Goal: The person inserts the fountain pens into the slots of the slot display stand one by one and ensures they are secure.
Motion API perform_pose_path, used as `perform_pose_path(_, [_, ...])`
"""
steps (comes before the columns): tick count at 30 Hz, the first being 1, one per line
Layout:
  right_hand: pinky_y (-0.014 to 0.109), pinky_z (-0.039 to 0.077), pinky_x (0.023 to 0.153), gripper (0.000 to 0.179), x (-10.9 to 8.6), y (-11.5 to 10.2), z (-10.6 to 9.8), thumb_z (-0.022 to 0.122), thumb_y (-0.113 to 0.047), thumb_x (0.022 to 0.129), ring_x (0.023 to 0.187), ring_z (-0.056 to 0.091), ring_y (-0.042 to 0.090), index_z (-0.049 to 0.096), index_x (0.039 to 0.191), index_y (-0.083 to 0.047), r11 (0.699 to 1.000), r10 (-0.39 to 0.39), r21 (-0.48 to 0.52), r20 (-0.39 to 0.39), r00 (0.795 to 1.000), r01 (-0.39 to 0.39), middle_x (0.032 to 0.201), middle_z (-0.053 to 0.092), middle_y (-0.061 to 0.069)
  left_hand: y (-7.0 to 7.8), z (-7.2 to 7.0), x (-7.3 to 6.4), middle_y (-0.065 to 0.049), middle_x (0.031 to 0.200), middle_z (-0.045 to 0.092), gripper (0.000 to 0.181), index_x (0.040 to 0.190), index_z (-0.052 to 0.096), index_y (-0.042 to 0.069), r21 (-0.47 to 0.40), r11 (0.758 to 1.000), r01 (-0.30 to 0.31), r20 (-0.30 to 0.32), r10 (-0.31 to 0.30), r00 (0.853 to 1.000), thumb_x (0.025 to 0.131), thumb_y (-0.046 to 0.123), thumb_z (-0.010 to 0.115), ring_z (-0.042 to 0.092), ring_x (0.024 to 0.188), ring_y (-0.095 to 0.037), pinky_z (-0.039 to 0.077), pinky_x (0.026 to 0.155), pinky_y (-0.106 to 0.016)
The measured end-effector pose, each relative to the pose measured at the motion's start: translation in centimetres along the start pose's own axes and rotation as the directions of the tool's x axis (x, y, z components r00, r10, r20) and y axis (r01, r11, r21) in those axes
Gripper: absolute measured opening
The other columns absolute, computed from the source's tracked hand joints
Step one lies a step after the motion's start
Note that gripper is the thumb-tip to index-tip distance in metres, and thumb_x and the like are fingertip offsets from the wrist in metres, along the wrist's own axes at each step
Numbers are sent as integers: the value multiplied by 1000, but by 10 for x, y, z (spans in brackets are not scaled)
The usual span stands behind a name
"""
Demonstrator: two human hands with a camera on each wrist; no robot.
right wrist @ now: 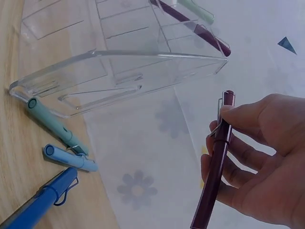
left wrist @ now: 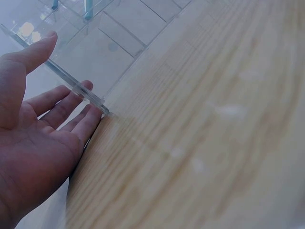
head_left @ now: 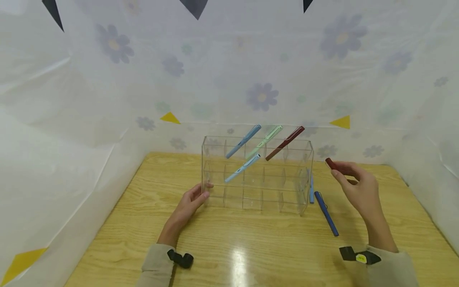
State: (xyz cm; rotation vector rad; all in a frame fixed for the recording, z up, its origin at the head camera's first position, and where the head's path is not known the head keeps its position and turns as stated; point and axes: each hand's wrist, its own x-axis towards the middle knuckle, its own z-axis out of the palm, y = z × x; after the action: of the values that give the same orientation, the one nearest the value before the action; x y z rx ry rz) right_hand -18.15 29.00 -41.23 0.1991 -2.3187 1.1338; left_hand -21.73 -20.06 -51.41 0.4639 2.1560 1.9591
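A clear plastic pen rack (head_left: 251,193) stands on the table. My left hand (head_left: 191,201) is at its left side, relaxed fingers touching the side panel's edge; in the left wrist view the thumb lies apart from the other fingers (left wrist: 59,107). Right of the rack, my right hand (head_left: 360,185) pinches a dark red pen (right wrist: 217,157) between thumb and fingers near its clip end, above the table. A blue pen (head_left: 244,141), a mint green pen (head_left: 265,141) and another dark red pen (head_left: 285,143) lean in the top tier. A light blue pen (head_left: 243,168) leans one tier lower.
On the wooden table (head_left: 236,239), right of the rack, lie a dark blue pen (head_left: 326,213), a light blue pen (right wrist: 71,158) and a teal pen (right wrist: 55,123). White flowered sheeting (head_left: 222,79) encloses the back and sides.
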Motion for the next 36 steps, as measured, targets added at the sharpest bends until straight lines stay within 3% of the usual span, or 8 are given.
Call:
perform_pose_path(12, [10, 50, 76, 47, 8, -33, 1, 69, 1, 97, 95, 66, -2, 60, 142, -8, 992, -51, 110, -24, 998, 53, 114, 67, -6, 0, 1, -2, -13, 159, 43, 43, 148, 52, 7, 9, 1000, -11, -8, 11, 1000, 109, 25, 55, 38, 147, -29, 31, 114, -55])
perform_pose_path(22, [18, 56, 77, 50, 18, -57, 12, 64, 5, 98, 91, 71, 10, 57, 146, -8, 960, -71, 269, -49, 996, 81, 112, 68, 7, 0, 1, -2, -12, 159, 43, 42, 148, 53, 9, 16, 1000, -15, -6, 15, 1000, 109, 25, 55, 38, 147, -28, 30, 115, -56])
perform_pose_path(26, [20, 56, 76, 47, 23, -65, 20, 65, 6, 97, 91, 71, 13, 59, 143, -5, 933, -74, 347, -80, 994, 97, 111, 68, 11, 1, 1, -2, -13, 159, 43, 42, 147, 53, 9, 16, 1000, -16, -9, 16, 1000, 109, 25, 55, 38, 147, -28, 30, 115, -56])
perform_pose_path(33, [23, 58, 75, 45, 29, -73, 35, 66, 10, 94, 93, 70, 19, 60, 138, 2, 825, -76, 548, -134, 988, 138, 107, 70, 15, 1, 2, -2, -11, 158, 44, 44, 149, 51, 8, 25, 1000, -11, -6, 11, 1000, 109, 27, 55, 37, 147, -27, 29, 116, -56])
perform_pose_path(36, [24, 58, 76, 45, 31, -76, 42, 66, 11, 94, 95, 70, 20, 59, 137, 4, 795, -84, 585, -156, 984, 160, 107, 70, 17, 1, 1, -2, -12, 159, 43, 44, 148, 52, 8, 19, 1000, -9, -4, 9, 1000, 109, 26, 55, 37, 147, -27, 29, 115, -57])
